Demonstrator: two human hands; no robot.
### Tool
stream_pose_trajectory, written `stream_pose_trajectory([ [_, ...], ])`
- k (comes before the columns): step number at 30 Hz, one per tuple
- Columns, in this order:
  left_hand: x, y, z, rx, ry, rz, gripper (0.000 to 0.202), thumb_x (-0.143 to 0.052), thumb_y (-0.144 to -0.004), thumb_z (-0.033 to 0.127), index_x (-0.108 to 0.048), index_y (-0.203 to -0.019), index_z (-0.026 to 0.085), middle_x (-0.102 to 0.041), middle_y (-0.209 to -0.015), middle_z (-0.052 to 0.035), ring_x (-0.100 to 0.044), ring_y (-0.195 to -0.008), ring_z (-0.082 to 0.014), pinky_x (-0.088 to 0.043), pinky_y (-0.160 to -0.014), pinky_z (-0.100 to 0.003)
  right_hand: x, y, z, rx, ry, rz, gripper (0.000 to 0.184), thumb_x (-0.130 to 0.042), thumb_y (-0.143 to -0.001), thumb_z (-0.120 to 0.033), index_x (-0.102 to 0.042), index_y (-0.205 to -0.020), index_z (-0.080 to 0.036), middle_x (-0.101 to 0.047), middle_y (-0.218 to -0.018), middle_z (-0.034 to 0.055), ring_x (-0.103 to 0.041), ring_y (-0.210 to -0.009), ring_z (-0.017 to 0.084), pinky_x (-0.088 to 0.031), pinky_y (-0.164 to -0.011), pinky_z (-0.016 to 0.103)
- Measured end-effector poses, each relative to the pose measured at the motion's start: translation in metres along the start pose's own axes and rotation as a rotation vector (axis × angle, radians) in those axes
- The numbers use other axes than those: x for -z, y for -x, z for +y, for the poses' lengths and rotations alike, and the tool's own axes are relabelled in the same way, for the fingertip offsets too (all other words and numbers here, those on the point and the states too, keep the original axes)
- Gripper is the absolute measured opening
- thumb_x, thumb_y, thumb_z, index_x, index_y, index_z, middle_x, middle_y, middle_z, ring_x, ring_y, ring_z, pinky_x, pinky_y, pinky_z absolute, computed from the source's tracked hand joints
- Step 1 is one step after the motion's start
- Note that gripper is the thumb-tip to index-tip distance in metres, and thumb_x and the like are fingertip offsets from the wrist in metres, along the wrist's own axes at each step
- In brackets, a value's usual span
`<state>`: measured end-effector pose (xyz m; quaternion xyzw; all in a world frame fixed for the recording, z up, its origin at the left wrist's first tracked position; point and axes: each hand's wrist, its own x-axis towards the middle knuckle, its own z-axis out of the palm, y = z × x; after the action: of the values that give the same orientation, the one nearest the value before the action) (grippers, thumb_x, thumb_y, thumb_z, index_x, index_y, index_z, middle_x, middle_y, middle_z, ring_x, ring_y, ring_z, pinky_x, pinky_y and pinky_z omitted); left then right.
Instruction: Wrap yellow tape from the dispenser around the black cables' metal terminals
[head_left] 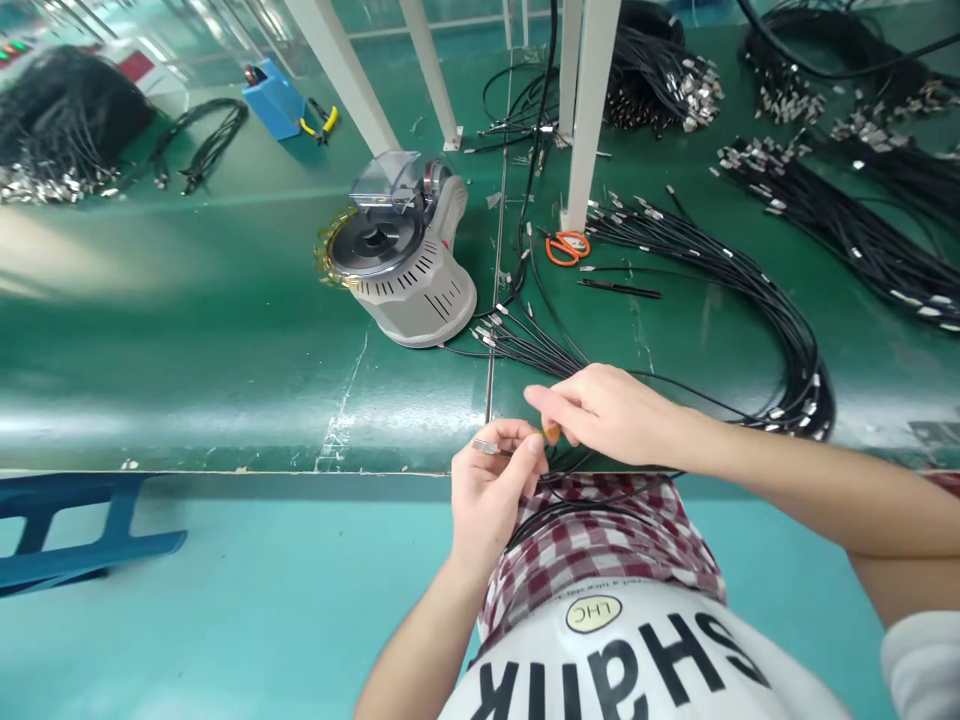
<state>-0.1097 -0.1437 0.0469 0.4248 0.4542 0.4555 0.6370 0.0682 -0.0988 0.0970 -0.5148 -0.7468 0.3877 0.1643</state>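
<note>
At the table's front edge, my left hand (487,490) pinches a thin black cable between thumb and fingers. The cable's silver connector (486,447) sticks out to the left over my fingers. Close beside it, my right hand (611,412) has its fingers bent together at a small amber strip of tape (552,436), near my left thumb tip. Part of the cable is hidden by my hands; more of it loops down over my lap. Just beyond my hands lies a bundle of black cables (536,345) with silver ends.
A grey round tape dispenser (420,285) with amber strips around its wheel stands left of the cables. Orange-handled scissors (568,248) and black tweezers (619,289) lie ahead. A cable coil (795,330) curves at the right. White posts (592,120) rise from the green table.
</note>
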Motion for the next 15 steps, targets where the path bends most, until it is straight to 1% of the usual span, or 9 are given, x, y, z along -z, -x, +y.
stream_pose_trajectory([
  [2,-0.002,-0.001,-0.002,0.021,0.030,0.021,0.018,-0.072,-0.088,0.031,-0.064,-0.083,0.015,-0.063,-0.063,0.0000,-0.043,-0.044,-0.0047,-0.031,-0.043,-0.018,-0.004,0.003,0.011,-0.081,-0.199,0.024,0.060,-0.033,-0.101,-0.060,-0.073,-0.083,-0.019,-0.065,-0.064,0.0007,-0.053,-0.052,0.010,-0.036,-0.058,0.027],
  [3,-0.003,-0.002,-0.002,0.031,0.042,0.033,0.019,-0.072,-0.087,0.031,-0.063,-0.083,0.015,-0.063,-0.063,0.0002,-0.043,-0.044,-0.0047,-0.031,-0.042,-0.018,-0.007,0.005,0.017,-0.098,-0.291,0.045,0.059,-0.034,-0.100,-0.061,-0.073,-0.090,-0.019,-0.067,-0.069,0.0007,-0.055,-0.054,0.010,-0.039,-0.059,0.026],
  [5,-0.005,-0.003,-0.002,0.047,0.058,0.045,0.019,-0.073,-0.087,0.031,-0.063,-0.083,0.015,-0.063,-0.062,0.0003,-0.043,-0.045,-0.0048,-0.031,-0.042,-0.017,-0.014,0.010,0.025,-0.073,-0.429,0.088,0.054,-0.038,-0.099,-0.062,-0.072,-0.100,-0.019,-0.069,-0.081,0.0021,-0.061,-0.065,0.012,-0.046,-0.067,0.026],
  [7,-0.007,-0.004,-0.001,0.054,0.058,0.048,0.019,-0.074,-0.086,0.031,-0.063,-0.083,0.015,-0.063,-0.063,0.0001,-0.044,-0.045,-0.0048,-0.031,-0.042,-0.017,-0.020,0.015,0.028,-0.015,-0.504,0.122,0.048,-0.048,-0.096,-0.060,-0.072,-0.102,-0.019,-0.071,-0.096,0.0044,-0.066,-0.084,0.015,-0.049,-0.078,0.027],
  [9,-0.008,-0.004,-0.002,0.055,0.057,0.049,0.020,-0.074,-0.086,0.031,-0.063,-0.084,0.015,-0.063,-0.063,0.0003,-0.044,-0.045,-0.0045,-0.032,-0.042,-0.016,-0.024,0.019,0.025,0.019,-0.514,0.141,0.041,-0.058,-0.092,-0.056,-0.072,-0.104,-0.020,-0.071,-0.108,0.0052,-0.065,-0.097,0.017,-0.049,-0.083,0.027],
  [10,-0.008,-0.004,-0.002,0.055,0.057,0.052,0.020,-0.074,-0.085,0.032,-0.064,-0.084,0.015,-0.063,-0.062,0.0006,-0.045,-0.045,-0.0044,-0.033,-0.042,-0.016,-0.026,0.021,0.023,0.021,-0.505,0.149,0.039,-0.063,-0.089,-0.055,-0.073,-0.104,-0.020,-0.070,-0.109,0.0050,-0.065,-0.098,0.017,-0.049,-0.081,0.027],
  [12,-0.008,-0.004,-0.003,0.056,0.053,0.064,0.021,-0.075,-0.085,0.033,-0.063,-0.084,0.015,-0.062,-0.062,0.0013,-0.044,-0.044,-0.0041,-0.034,-0.042,-0.016,-0.026,0.023,0.017,0.007,-0.461,0.171,0.035,-0.069,-0.085,-0.052,-0.073,-0.102,-0.021,-0.071,-0.105,0.0040,-0.065,-0.093,0.016,-0.048,-0.076,0.027],
  [15,-0.008,-0.003,-0.005,0.051,0.034,0.074,0.021,-0.074,-0.085,0.032,-0.063,-0.086,0.014,-0.063,-0.063,0.0007,-0.046,-0.045,-0.0045,-0.036,-0.043,-0.017,-0.027,0.023,0.013,-0.013,-0.407,0.219,0.023,-0.069,-0.087,-0.042,-0.075,-0.091,-0.021,-0.073,-0.094,0.0022,-0.066,-0.085,0.015,-0.045,-0.071,0.027],
])
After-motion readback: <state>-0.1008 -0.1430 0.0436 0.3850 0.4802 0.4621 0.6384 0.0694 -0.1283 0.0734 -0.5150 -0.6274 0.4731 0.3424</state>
